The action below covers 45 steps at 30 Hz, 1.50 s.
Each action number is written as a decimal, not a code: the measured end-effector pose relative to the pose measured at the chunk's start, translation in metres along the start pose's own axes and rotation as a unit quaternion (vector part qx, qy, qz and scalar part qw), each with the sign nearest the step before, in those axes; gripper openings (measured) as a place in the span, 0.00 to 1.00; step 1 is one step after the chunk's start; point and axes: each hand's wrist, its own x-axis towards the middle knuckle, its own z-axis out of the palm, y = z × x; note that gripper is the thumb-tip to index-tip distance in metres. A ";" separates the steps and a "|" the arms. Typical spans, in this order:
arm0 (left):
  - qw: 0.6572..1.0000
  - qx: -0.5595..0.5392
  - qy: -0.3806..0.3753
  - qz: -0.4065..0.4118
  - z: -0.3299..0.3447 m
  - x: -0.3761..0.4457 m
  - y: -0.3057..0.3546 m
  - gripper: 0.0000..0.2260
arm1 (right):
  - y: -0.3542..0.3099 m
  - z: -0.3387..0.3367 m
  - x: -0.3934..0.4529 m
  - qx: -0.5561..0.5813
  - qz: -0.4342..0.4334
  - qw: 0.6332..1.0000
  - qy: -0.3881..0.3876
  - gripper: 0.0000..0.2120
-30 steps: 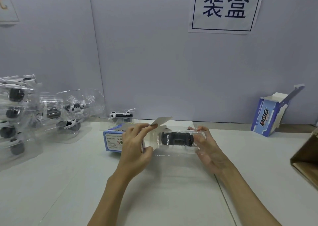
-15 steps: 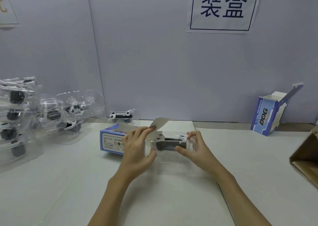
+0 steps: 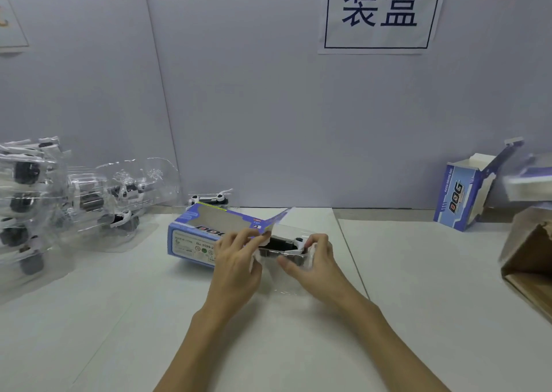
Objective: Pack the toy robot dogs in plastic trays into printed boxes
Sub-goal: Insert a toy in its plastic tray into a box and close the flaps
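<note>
At box mouth [image 3: 263,233], both hands [image 3: 310,260] gripping tray [image 3: 286,249]

My left hand [image 3: 236,267] and my right hand [image 3: 315,267] are both bare: no gloves, no rings on any of my fingers [image 3: 239,238] that show, no watch or band at either wrist. Behind the fingers, both forearms run bare all the way back to the lower edge of view, with no sleeve or cuff showing on them. The nails I can see are short and plain, though they are too small to tell more.
</note>
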 end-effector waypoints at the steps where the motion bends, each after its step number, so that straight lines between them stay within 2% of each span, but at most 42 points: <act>1: 1.000 0.001 -0.005 -0.011 -0.002 -0.001 -0.003 0.25 | -0.003 -0.004 0.002 0.033 0.009 0.999 -0.015 0.32; 3: 1.000 -0.005 -0.008 -0.030 -0.006 -0.001 -0.009 0.20 | -0.004 -0.014 0.007 0.093 0.036 0.995 0.001 0.28; 5: 0.999 -0.013 -0.006 -0.033 -0.008 0.000 -0.012 0.18 | 0.001 -0.022 0.011 0.101 0.054 0.991 0.067 0.18; 8: 1.000 -0.008 0.016 -0.014 -0.008 0.001 -0.008 0.16 | 0.009 -0.031 0.014 0.102 0.109 0.985 0.090 0.18; 10: 0.999 -0.023 0.049 -0.007 -0.010 0.002 -0.006 0.17 | 0.009 -0.041 0.017 0.104 0.135 0.984 0.057 0.13; 13: 0.993 -0.084 0.081 -0.017 -0.015 0.005 -0.007 0.22 | 0.000 -0.058 0.013 0.074 0.128 0.989 -0.006 0.17; 15: 0.989 -0.132 0.052 -0.034 -0.019 0.006 -0.007 0.25 | -0.007 -0.063 0.011 0.003 0.085 0.996 -0.020 0.16; 17: 0.988 -0.148 0.014 -0.038 -0.020 0.005 -0.003 0.26 | -0.014 -0.063 0.005 -0.093 0.040 0.993 -0.066 0.13; 20: 0.988 -0.148 -0.009 -0.036 -0.020 0.004 0.003 0.25 | -0.022 -0.055 -0.002 -0.224 0.014 0.961 -0.160 0.31; 22: 0.988 -0.150 -0.007 -0.043 -0.021 0.004 0.003 0.24 | -0.022 -0.051 -0.001 -0.271 -0.004 0.949 -0.158 0.33; 24: 0.986 -0.153 0.008 -0.061 -0.023 0.005 0.003 0.25 | -0.022 -0.050 0.003 -0.263 -0.013 0.956 -0.127 0.29; 27: 0.981 -0.171 0.006 -0.091 -0.028 0.007 0.003 0.27 | -0.018 -0.051 0.006 -0.191 -0.021 0.976 -0.108 0.27; 31: 0.962 -0.249 -0.052 -0.099 -0.045 0.012 0.003 0.30 | -0.016 -0.061 0.007 -0.118 -0.057 0.983 -0.127 0.25; 34: 0.943 -0.308 -0.037 -0.123 -0.058 0.015 0.006 0.30 | -0.020 -0.069 0.006 -0.084 -0.063 0.984 -0.147 0.27; 38: 0.938 -0.320 -0.042 -0.128 -0.061 0.016 0.009 0.28 | -0.014 -0.066 0.008 -0.110 -0.039 0.985 -0.127 0.26; 45: 0.939 -0.310 -0.131 -0.077 -0.054 0.011 0.009 0.29 | -0.009 -0.055 0.016 -0.130 0.034 0.990 -0.045 0.23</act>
